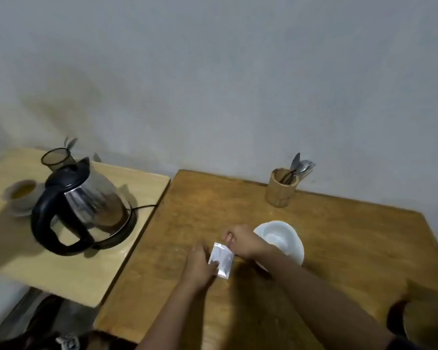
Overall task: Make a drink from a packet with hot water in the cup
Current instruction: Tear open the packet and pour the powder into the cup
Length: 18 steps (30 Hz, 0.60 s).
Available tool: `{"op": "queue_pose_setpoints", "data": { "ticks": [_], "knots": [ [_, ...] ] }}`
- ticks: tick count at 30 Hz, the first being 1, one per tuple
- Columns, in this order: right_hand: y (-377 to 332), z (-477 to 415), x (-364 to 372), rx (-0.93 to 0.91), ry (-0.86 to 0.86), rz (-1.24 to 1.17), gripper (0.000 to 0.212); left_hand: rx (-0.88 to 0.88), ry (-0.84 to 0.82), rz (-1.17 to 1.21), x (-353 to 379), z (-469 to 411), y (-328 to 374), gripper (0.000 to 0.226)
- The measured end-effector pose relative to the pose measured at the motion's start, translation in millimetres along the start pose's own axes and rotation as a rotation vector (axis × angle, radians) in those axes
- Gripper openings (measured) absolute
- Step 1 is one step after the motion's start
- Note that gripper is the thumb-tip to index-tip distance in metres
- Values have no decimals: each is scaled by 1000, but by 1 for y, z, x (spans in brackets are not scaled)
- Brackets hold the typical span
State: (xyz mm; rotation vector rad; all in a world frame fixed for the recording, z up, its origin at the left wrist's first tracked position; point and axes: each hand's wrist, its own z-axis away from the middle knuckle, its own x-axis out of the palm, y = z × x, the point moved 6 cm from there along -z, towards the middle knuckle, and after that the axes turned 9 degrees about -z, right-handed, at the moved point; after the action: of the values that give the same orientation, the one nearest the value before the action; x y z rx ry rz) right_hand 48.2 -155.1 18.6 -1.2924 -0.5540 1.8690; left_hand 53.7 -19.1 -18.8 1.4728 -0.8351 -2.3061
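A small silvery packet (222, 260) is held over the brown wooden table (339, 248) between both hands. My left hand (199, 266) pinches its lower left edge. My right hand (243, 240) grips its top right corner. Just right of my right hand a white cup (278, 234) stands on a white saucer (295, 253); the cup looks empty. A glass electric kettle (86, 208) with a black handle sits on its base on the lighter side table (61, 274) at the left.
A bamboo holder (281, 189) with spoons, a fork and a knife stands at the table's back edge by the wall. Behind the kettle are a dark mesh cup (57, 159) and a white cup of brownish liquid (22, 195). A dark object (415, 317) sits at the lower right.
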Motion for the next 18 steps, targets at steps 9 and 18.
{"op": "queue_pose_setpoints", "data": {
  "ticks": [9, 18],
  "knots": [
    [19, -18, 40, 210, -96, 249, 49, -60, 40, 65, 18, -3, -16, 26],
    [5, -14, 35, 137, -113, 326, 22, -6, -40, 101, 15, -9, -19, 36]
  ]
}}
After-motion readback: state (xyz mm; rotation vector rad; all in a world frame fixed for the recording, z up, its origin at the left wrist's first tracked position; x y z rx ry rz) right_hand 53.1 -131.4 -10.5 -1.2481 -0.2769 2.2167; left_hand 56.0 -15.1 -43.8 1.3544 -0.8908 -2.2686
